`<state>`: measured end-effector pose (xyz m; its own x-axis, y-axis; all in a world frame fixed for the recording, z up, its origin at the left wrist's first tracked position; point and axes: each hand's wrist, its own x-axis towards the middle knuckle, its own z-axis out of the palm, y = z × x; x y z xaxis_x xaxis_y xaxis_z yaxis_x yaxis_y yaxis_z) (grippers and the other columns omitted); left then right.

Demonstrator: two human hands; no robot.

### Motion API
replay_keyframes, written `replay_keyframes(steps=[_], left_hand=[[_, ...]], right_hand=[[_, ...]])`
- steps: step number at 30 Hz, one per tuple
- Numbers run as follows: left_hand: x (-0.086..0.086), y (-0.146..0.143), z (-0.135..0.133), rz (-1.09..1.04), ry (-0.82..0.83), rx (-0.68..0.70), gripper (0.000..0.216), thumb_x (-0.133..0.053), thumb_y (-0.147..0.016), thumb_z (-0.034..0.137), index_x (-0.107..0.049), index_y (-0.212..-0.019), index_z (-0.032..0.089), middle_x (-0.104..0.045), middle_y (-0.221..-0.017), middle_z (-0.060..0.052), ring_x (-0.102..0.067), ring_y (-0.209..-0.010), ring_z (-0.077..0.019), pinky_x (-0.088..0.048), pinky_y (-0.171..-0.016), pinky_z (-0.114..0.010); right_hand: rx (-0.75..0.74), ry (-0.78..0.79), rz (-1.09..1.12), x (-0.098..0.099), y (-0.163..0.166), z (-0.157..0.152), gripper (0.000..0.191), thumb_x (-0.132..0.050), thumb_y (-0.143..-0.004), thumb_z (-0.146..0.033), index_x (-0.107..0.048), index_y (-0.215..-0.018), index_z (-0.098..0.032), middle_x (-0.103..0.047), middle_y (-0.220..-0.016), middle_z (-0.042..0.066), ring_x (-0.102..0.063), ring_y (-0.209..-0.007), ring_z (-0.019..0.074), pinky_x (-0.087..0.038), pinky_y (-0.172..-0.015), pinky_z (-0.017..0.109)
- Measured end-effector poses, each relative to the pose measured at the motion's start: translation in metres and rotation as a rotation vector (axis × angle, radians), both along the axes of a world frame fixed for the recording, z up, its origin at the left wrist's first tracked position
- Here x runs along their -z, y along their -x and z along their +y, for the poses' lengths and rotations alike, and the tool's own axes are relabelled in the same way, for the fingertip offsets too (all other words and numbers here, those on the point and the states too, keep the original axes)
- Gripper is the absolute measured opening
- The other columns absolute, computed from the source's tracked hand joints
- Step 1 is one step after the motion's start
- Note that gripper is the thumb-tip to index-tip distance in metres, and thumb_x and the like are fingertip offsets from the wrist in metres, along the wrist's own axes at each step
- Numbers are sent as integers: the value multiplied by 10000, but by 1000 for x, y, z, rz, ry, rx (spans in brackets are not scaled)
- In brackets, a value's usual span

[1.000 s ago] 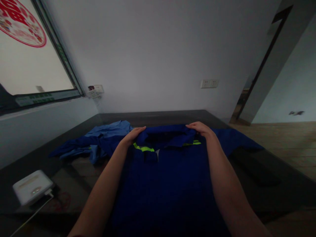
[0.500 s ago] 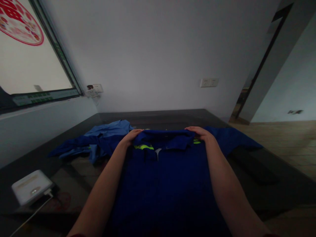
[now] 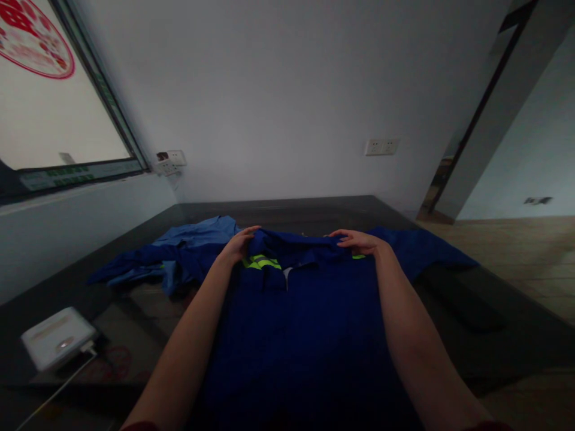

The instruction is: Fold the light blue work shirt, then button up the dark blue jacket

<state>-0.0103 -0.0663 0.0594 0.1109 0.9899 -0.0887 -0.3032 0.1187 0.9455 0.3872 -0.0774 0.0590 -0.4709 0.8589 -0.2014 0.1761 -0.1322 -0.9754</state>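
A dark blue work jacket with yellow-green reflective strips lies spread front up on the dark table, its collar at the far end. My left hand grips the collar's left corner, fingers behind the cloth. At the right end of the collar, my right hand pinches the fabric, with its fingers slightly parted. A pale zip edge shows below the collar. The right sleeve stretches out across the table; the lower part of the jacket runs into shadow near me.
Light blue clothing lies bunched at the left. A white box with a plugged-in cable stands on the table at the near left. A dark flat object is at the right. Wall sockets are behind the table.
The collar has folded and shifted between my hands, uncovering more of the left reflective strip. My right hand's fingers have moved slightly left and parted a little.
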Motion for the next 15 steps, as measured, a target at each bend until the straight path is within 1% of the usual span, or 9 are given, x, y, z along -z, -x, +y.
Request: replay_keyframes(steps=[2,4,6,8,11,13,15], left_hand=[[-1,-1,0,11,4,-18,454,-478,-659,-26,-653,-1049,128,-703,-757,-25,-637,-585,-107,-511,-584,-195],[-2,-3,0,35,18,-33,426,-470,-661,-5,-661,-1019,126,-696,-717,-18,-623,-554,-101,-502,-560,-186],[0,-3,2,69,34,-53,368,-488,-681,36,-667,-987,134,-684,-674,-6,-609,-525,-101,-495,-536,-186],[3,-4,4,104,26,-70,292,-524,-708,90,-674,-953,143,-689,-684,-4,-619,-548,-110,-502,-548,-196],[8,-3,5,145,-33,-67,211,-597,-734,184,-683,-924,149,-713,-768,-23,-653,-652,-134,-523,-618,-214],[10,-2,5,140,-56,-48,214,-640,-732,227,-686,-925,147,-720,-804,-30,-662,-693,-143,-529,-656,-222],[11,-1,5,99,-39,-27,227,-669,-723,226,-685,-933,142,-723,-808,-33,-668,-693,-144,-534,-677,-227]], right_hand=[[-16,6,36,1,0,3,498,-738,-654,-164,-577,-1123,-206,-676,-1021,59,-660,-844,171,-544,-754,305],[-14,-11,73,1,1,5,474,-752,-631,-150,-592,-1075,-196,-676,-959,43,-655,-782,151,-541,-698,265],[27,-43,121,2,4,8,425,-757,-621,-146,-598,-1012,-197,-663,-890,13,-635,-708,118,-519,-634,215],[98,-78,200,5,8,12,372,-753,-619,-138,-585,-944,-206,-643,-842,-16,-614,-677,96,-498,-616,192],[216,-97,378,13,12,18,325,-734,-618,-111,-542,-858,-217,-624,-783,-47,-612,-695,96,-500,-657,209],[314,-92,494,21,14,23,320,-723,-620,-102,-522,-836,-225,-622,-741,-58,-620,-695,106,-506,-662,226],[407,-97,558,29,14,29,316,-715,-629,-109,-513,-836,-236,-623,-706,-69,-624,-676,107,-502,-641,221]])
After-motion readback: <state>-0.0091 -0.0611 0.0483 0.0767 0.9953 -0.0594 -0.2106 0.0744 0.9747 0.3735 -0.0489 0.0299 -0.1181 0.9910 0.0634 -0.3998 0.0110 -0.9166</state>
